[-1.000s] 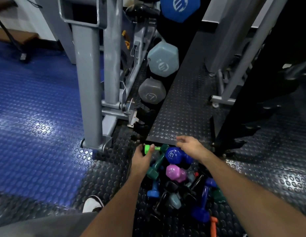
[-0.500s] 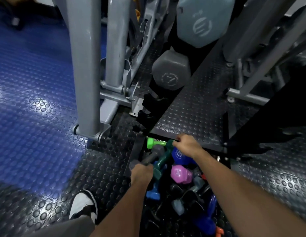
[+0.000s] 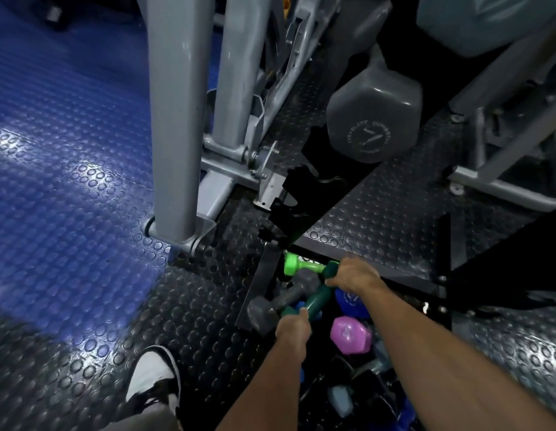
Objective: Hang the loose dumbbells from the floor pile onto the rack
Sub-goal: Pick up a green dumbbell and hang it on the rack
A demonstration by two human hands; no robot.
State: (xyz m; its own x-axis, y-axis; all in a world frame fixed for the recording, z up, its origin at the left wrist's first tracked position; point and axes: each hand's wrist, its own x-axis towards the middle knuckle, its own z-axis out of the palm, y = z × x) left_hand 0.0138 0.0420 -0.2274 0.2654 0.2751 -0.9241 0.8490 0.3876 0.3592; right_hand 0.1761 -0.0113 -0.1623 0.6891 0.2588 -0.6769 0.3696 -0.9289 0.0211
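Green hex dumbbell (image 3: pixel 317 301) gripped by left hand (image 3: pixel 293 326), right hand (image 3: pixel 354 275).

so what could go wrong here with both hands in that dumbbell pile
1. The left hand grips the near end of the dark green dumbbell and the right hand its far end, while the grey dumbbell lies against it; lifting may drag the grey one, which could roll.
2. The shoe stands close to the pile, so a slipped dumbbell might hit it.

Left grip (image 3: pixel 292 328) curled tight, arm outstretched; right grip (image 3: pixel 355 274) curled likewise.
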